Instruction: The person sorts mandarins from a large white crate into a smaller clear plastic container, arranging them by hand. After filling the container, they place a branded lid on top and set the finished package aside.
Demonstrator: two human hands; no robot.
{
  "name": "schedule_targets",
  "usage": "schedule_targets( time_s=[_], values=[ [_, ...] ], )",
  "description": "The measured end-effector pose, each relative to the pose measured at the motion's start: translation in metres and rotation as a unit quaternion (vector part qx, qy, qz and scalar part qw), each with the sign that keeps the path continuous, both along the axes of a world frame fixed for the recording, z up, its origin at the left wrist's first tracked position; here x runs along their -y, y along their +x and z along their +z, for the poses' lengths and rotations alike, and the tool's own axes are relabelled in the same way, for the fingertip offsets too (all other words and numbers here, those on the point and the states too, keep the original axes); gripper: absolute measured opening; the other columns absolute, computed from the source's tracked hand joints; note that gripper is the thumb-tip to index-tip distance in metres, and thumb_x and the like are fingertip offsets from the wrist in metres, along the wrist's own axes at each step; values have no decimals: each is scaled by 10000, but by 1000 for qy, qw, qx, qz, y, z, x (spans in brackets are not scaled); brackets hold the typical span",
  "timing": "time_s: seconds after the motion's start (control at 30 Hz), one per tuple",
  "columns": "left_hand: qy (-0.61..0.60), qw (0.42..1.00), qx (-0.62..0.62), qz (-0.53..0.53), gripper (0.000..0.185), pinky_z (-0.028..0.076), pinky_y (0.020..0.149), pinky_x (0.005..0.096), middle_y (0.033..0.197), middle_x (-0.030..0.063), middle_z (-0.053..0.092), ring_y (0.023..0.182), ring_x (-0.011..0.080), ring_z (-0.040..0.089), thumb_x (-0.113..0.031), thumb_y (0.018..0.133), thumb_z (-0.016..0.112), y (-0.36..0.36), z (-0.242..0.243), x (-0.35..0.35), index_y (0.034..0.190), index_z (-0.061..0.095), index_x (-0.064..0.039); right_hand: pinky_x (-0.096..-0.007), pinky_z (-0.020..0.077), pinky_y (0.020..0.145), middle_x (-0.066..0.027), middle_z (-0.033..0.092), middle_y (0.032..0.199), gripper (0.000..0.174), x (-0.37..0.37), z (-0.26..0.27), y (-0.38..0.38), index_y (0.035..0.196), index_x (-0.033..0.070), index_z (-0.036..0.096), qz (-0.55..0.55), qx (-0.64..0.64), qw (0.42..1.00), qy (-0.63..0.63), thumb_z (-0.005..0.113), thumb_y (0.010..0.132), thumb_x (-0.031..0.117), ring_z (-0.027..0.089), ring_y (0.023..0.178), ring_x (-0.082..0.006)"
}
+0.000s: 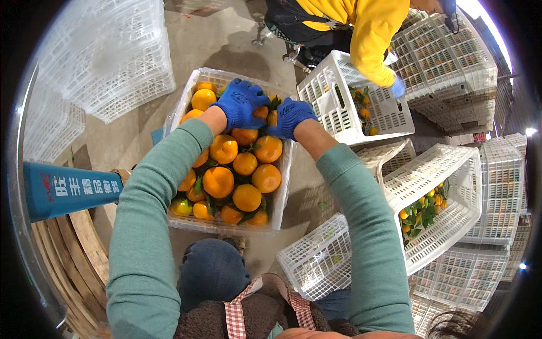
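A white plastic crate (286, 186) with a clear liner stands before me, filled with oranges or mandarins (218, 182), some with green leaves. My left hand (241, 104), in a blue knit glove, rests over fruit at the crate's far side, fingers curled and thumb towards an orange (260, 112). My right hand (295, 116), gloved alike, reaches over the far right rim. Its fingertips are beside another orange (272, 118). Both palms face down, so whether either hand grips a fruit is hidden.
A blue column (76, 190) bearing writing stands left, above wooden slats (72, 254). Stacked white crates (114, 55) rise far left. Tilted crates (440, 178) with leafy fruit (423, 212) lie right. A co-worker in yellow (377, 38) reaches over another crate (326, 93).
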State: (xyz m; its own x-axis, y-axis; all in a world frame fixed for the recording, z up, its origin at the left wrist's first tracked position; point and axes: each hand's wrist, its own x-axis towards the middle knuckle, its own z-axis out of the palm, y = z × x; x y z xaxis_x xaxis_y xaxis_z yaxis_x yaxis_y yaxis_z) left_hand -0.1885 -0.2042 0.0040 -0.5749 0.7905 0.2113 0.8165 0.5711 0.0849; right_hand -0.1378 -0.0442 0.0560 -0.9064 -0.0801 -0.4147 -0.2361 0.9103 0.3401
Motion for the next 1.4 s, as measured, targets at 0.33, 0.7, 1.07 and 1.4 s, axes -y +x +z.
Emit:
schedule_targets(
  time_s=[0.33, 0.7, 1.07, 1.4],
  values=[
    [230, 968, -95, -17, 530, 374, 991, 490, 1197, 164, 575, 1093, 361, 526, -451, 834, 622, 42, 33, 56, 1278, 572, -167, -429, 480, 909, -219, 630, 1131, 480, -35, -4, 67, 1229, 65, 591, -108, -256, 828, -487, 599, 895, 409, 610, 1036, -367],
    [393, 875, 54, 277, 347, 467, 861, 392, 1025, 142, 636, 961, 304, 606, -136, 843, 661, 273, 8, 212, 1175, 610, -50, -495, 288, 1087, -136, 684, 1085, 561, -97, -178, 401, 1086, 96, 699, -175, -15, 969, -174, 463, 858, 551, 621, 1049, -314],
    [310, 930, 84, 176, 337, 472, 884, 366, 1073, 154, 644, 977, 265, 617, -126, 864, 650, 225, 7, 214, 1181, 613, -19, -466, 278, 1075, -52, 645, 1232, 407, -105, -209, 461, 1169, 211, 684, -296, 165, 941, 15, 445, 886, 379, 574, 1180, -248],
    [77, 897, 215, 379, 490, 453, 942, 460, 1151, 301, 598, 1101, 436, 570, -344, 888, 491, 7, -38, 189, 1223, 578, 3, -436, 449, 963, -202, 635, 1159, 492, -66, -138, 312, 1141, 63, 646, -343, -106, 804, -474, 529, 898, 474, 576, 1115, -385]
  ],
)
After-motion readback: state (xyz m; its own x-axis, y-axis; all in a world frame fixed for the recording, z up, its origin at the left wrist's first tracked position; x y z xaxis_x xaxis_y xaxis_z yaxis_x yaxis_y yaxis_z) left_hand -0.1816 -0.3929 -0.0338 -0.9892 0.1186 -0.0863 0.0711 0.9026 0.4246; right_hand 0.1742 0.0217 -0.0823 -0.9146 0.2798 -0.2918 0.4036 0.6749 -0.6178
